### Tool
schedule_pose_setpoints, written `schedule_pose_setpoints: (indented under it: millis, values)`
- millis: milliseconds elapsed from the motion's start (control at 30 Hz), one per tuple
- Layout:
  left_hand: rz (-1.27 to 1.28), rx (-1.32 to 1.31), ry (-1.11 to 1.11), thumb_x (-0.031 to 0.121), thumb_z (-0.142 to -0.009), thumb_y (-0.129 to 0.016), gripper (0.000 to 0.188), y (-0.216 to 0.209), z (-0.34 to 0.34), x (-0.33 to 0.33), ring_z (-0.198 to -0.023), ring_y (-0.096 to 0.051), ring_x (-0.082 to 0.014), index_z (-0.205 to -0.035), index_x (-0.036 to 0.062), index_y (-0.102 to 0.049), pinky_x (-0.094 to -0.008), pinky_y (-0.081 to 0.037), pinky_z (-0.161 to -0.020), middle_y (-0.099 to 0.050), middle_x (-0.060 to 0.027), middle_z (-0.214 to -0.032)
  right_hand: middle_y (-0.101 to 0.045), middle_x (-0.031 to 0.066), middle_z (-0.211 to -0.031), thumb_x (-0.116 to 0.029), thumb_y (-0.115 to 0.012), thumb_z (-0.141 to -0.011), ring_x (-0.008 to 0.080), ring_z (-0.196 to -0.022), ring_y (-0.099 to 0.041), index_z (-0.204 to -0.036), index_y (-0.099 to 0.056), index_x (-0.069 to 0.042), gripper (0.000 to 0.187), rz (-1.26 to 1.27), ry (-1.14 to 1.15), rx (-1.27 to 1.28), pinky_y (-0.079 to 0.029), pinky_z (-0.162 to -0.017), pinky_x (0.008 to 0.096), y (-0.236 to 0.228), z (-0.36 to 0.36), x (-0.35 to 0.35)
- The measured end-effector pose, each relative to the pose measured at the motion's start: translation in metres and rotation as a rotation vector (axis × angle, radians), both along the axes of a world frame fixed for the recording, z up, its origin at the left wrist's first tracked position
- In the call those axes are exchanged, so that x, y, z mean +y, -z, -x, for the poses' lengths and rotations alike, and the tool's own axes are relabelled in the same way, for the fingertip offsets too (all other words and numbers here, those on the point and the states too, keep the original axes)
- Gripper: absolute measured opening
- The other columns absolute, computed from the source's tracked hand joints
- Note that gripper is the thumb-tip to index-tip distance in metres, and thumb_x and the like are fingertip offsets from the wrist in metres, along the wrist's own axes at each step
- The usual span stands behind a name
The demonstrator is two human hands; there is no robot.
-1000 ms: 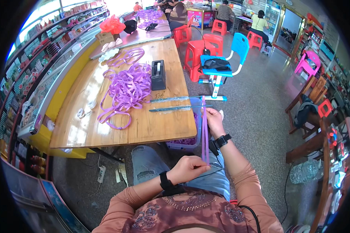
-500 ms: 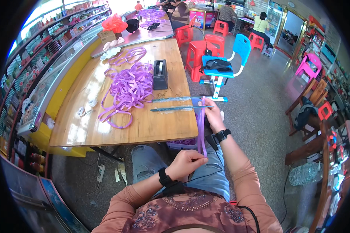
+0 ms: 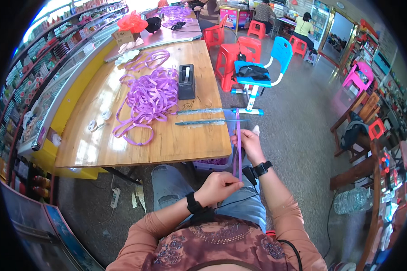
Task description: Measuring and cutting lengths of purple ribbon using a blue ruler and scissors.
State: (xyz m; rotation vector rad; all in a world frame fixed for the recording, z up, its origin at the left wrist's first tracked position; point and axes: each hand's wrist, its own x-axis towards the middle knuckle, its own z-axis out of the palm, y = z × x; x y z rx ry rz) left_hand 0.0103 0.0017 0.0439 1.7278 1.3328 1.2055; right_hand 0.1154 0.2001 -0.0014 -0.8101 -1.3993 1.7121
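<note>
A purple ribbon (image 3: 238, 156) hangs over two thin dark rods (image 3: 212, 121), which are taped flat to the wooden table and jut past its right edge. My left hand (image 3: 220, 186) is closed in a pinch on the ribbon's low end, above my lap. Just below the rods, my right hand (image 3: 248, 144) has thumb and fingers drawn together at the ribbon; its exact grip is partly hidden. A loose heap of purple ribbon (image 3: 153, 97) lies on the table. Beside the heap stands a black tape dispenser (image 3: 186, 82).
The wooden table (image 3: 181, 151) fills the left middle. Beneath its right corner sits a translucent tub (image 3: 210, 166) of purple ribbon. A blue chair (image 3: 253, 81) with a black bag stands beyond, beside red stools (image 3: 228, 63). Small white rolls (image 3: 106, 114) lie at the left. Other people sit farther back.
My right hand has come down from the rods to lower along the ribbon. My left hand keeps its pinch on the low end, and the ribbon now hangs straighter.
</note>
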Motion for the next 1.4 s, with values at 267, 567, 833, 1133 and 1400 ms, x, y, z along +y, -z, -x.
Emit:
schedule_pose_setpoints:
  millis: [267,567,833,1133,1400]
  values:
    - [0.014,0.015,-0.015,0.017,-0.085,-0.074,0.017,-0.005,0.002,0.002,-0.061,-0.062,-0.0188,-0.085,0.0003,-0.071,-0.0305,-0.047,-0.056,-0.064,-0.0109,-0.069,-0.071,0.0095,-0.087,-0.014,-0.058,-0.093,0.0146,-0.068,-0.065,-0.098,-0.068,0.002,0.019,0.104,0.001,-0.253,-0.053,-0.063,0.0255,0.008,-0.031,-0.051]
    - [0.147,-0.03,0.014,0.019,-0.089,-0.07,0.019,0.006,0.002,0.002,-0.066,-0.061,-0.0121,-0.091,-0.0001,-0.072,-0.028,-0.047,-0.061,-0.066,-0.0096,-0.073,-0.07,0.0098,-0.082,-0.019,-0.059,-0.09,0.0175,-0.072,-0.068,-0.096,-0.069,0.001,0.022,0.282,-0.128,-0.407,-0.055,-0.062,0.029,0.025,-0.062,-0.101]
    - [0.292,-0.192,0.03,0.018,-0.093,-0.065,0.023,0.035,0.005,0.01,-0.077,-0.058,-0.006,-0.099,-0.0029,-0.071,-0.0244,-0.048,-0.069,-0.07,-0.0012,-0.083,-0.073,0.0125,-0.087,-0.021,-0.061,-0.088,0.0191,-0.069,-0.069,-0.1,-0.068,0.001,0.025,0.407,-0.261,-0.396,-0.055,-0.064,0.0275,0.013,-0.079,-0.126]
    - [0.351,-0.205,-0.012,0.018,-0.093,-0.065,0.022,0.047,0.015,0.006,-0.08,-0.058,-0.006,-0.105,-0.0001,-0.071,-0.0231,-0.048,-0.072,-0.069,-0.0008,-0.087,-0.072,0.0144,-0.09,-0.025,-0.065,-0.085,0.0199,-0.073,-0.07,-0.102,-0.068,0.001,0.031,0.482,-0.355,-0.413,-0.056,-0.069,0.0289,0.01,-0.089,-0.131]
    - [0.367,-0.191,0.15,0.017,-0.086,-0.071,0.02,0.061,0.007,0.003,-0.076,-0.063,-0.0112,-0.095,-0.0007,-0.072,-0.0265,-0.05,-0.068,-0.07,-0.0061,-0.084,-0.072,0.014,-0.092,-0.022,-0.061,-0.087,0.0201,-0.075,-0.07,-0.102,-0.067,0.001,0.029,0.468,-0.359,-0.381,-0.057,-0.069,0.0308,0.011,-0.09,-0.132]
